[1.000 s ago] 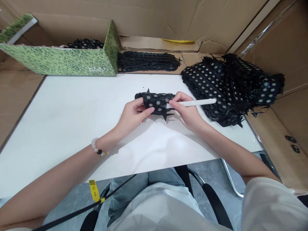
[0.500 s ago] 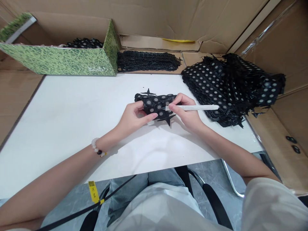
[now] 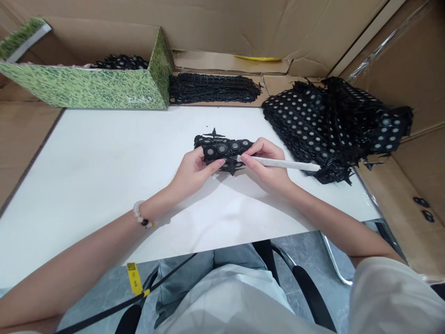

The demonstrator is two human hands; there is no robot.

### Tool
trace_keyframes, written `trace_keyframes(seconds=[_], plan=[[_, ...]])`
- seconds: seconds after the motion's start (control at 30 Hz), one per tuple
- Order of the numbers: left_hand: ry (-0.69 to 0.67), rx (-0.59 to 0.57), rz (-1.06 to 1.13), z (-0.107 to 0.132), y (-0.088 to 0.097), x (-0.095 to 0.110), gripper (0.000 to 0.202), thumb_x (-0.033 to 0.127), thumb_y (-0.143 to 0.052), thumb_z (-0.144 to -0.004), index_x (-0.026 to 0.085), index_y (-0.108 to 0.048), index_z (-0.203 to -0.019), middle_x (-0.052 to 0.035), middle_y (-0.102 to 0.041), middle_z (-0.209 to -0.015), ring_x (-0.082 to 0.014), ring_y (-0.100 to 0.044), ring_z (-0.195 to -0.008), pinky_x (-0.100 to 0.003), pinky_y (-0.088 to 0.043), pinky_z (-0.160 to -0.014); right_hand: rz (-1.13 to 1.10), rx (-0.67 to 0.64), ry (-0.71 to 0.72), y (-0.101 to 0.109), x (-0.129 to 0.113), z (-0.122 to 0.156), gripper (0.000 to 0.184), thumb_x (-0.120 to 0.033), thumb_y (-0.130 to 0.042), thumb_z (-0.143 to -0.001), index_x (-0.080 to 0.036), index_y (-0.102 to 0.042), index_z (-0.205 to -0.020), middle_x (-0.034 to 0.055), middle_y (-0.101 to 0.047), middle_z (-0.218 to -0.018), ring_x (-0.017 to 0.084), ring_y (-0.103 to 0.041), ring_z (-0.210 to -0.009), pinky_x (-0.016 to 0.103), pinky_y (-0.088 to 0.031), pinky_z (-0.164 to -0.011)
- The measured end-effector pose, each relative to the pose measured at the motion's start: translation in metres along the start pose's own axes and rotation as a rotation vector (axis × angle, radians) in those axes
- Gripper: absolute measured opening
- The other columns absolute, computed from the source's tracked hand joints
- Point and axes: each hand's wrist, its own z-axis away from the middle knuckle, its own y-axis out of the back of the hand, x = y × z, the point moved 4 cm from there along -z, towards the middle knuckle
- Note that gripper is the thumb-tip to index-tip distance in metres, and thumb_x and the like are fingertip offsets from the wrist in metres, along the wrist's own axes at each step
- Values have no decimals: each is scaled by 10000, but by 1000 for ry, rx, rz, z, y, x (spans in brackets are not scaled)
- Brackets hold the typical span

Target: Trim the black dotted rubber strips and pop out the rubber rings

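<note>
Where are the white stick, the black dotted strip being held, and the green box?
white stick (image 3: pixel 288 163), head view, middle of its bare shaft.
black dotted strip (image 3: pixel 222 148), head view, its upper face.
green box (image 3: pixel 86 88), head view, its front wall.

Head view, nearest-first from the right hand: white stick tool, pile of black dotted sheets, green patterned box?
1. white stick tool: in the right hand
2. pile of black dotted sheets: right side
3. green patterned box: far left

Left hand (image 3: pixel 194 169) and right hand (image 3: pixel 267 164), with white stick (image 3: pixel 278 163), on black dotted sheet (image 3: pixel 224 149) over white table (image 3: pixel 104 171).
</note>
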Motion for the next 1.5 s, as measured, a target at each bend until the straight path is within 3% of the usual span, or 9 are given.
trace_keyframes(seconds=[0.2,0.37,0.47,0.67,0.8,1.07,1.27,1.5], plan=[[136,-126,-33,-2,-2,-10,290,411,-833,-746,143,-759,-826,-72,-785,-851,-221,-713,-764,-331,-590,-739,39,-53,36,-3,-1,2,201,-410,-756,-841,-254,-664,-755,0,-657,-735,158,-550,-648,307,-426,-622],[28,-118,-242,-3,0,-6,271,413,-746,-806,156,-744,-722,-57,-757,-754,-217,-678,-720,-306,-543,-669,125,-100,45,-4,1,2,210,-426,-729,-869,-247,-671,-777,5,-681,-733,158,-556,-627,307,-436,-622],[-78,-85,-386,-2,1,-2,253,390,-703,-833,169,-727,-714,-49,-733,-744,-202,-629,-694,-299,-487,-657,204,-127,122,-6,0,3,182,-406,-713,-891,-251,-688,-798,9,-708,-781,168,-592,-673,309,-453,-662],[-113,-66,-501,2,-1,-2,525,432,-707,-838,190,-442,-456,23,-404,-450,-118,-322,-464,-298,-248,-524,291,-76,191,-11,3,8,154,-374,-678,-914,-269,-686,-802,18,-722,-832,197,-637,-767,326,-484,-745],[-108,-66,-490,4,-1,-5,608,423,-744,-823,191,-357,-416,33,-309,-404,-109,-255,-445,-318,-198,-550,304,-63,173,-14,7,10,148,-376,-669,-916,-269,-679,-815,18,-718,-829,194,-623,-741,327,-489,-749],[-172,-58,-560,3,0,2,429,406,-724,-817,188,-526,-505,20,-465,-481,-127,-396,-489,-286,-305,-552,229,-79,149,-9,1,6,198,-411,-697,-901,-259,-675,-777,14,-709,-795,187,-615,-713,324,-477,-712],[39,134,-212,4,3,4,355,496,-752,-777,166,-628,-738,-27,-671,-706,-164,-579,-638,-258,-463,-565,227,-168,243,-11,-6,10,148,-363,-704,-896,-263,-688,-788,26,-729,-823,197,-644,-741,341,-488,-729],[3,198,-66,5,4,0,270,400,-866,-707,161,-760,-773,-60,-789,-874,-229,-716,-811,-335,-600,-763,217,-124,178,-9,-6,9,168,-354,-694,-915,-245,-673,-789,7,-737,-793,167,-650,-704,303,-483,-678]])
